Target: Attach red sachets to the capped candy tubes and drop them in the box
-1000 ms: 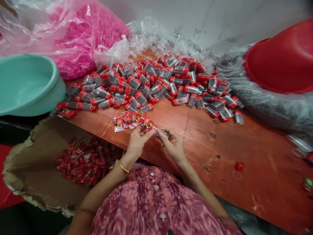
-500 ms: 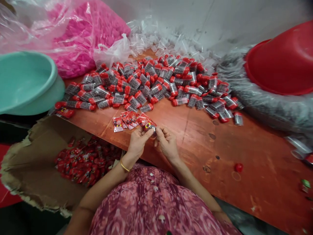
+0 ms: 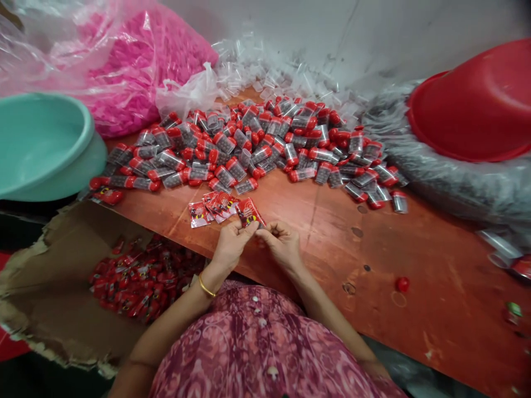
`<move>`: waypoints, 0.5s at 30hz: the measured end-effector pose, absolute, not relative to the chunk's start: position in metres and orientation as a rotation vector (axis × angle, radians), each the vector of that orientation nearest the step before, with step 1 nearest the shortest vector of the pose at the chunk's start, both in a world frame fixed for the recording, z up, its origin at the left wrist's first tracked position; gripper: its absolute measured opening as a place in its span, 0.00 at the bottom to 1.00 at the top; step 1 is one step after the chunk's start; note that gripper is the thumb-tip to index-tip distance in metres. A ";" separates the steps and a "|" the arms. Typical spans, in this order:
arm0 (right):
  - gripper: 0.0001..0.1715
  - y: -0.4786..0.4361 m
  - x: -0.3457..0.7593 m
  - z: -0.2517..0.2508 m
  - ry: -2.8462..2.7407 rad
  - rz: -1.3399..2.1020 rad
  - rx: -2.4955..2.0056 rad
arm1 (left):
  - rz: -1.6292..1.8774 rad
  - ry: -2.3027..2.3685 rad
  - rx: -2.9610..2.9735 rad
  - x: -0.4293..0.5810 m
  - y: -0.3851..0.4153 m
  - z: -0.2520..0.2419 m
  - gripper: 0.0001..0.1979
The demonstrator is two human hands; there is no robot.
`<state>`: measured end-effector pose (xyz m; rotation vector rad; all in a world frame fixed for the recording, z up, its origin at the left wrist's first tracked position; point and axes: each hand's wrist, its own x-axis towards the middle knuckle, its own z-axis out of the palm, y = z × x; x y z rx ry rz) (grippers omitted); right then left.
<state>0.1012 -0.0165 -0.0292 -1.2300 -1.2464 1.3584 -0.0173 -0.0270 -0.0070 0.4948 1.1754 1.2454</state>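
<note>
Between my two hands is a small red printed packet (image 3: 249, 211) with a yellow and black figure on it. My left hand (image 3: 232, 241) pinches its lower left part between thumb and fingers. My right hand (image 3: 284, 241) is closed at the packet's lower right corner, fingertips curled and partly hidden. Just left of it, several similar red printed packets (image 3: 215, 207) lie overlapping on the table. Beyond them spreads a heap of clear tubes with red caps (image 3: 249, 143), with dark contents inside.
A torn cardboard box (image 3: 53, 287) with red packed pieces (image 3: 145, 282) sits below the table's left edge. Around the orange table (image 3: 332, 249) are a teal basin (image 3: 45, 149), a bag of pink pieces (image 3: 136, 66), and a red tub (image 3: 473, 105) on a plastic-wrapped bundle (image 3: 448, 182).
The held packet now shows more of its printed face and sits more upright. My right fingers have curled in further at its corner. The view has shifted slightly.
</note>
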 end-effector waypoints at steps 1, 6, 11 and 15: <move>0.21 -0.015 0.100 -0.031 -1.265 1.301 -1.238 | 1.231 1.173 0.487 -0.017 -0.028 -0.007 0.20; 0.20 -0.003 0.096 -0.034 -1.676 1.172 -1.114 | 1.133 1.174 0.417 -0.035 -0.039 -0.002 0.23; 0.24 0.063 0.129 -0.023 -1.972 0.532 -1.576 | 1.177 1.546 0.414 -0.121 -0.083 -0.015 0.22; 0.29 0.116 0.164 -0.036 -2.053 -0.003 -1.940 | 0.774 2.286 0.598 -0.208 -0.135 -0.033 0.11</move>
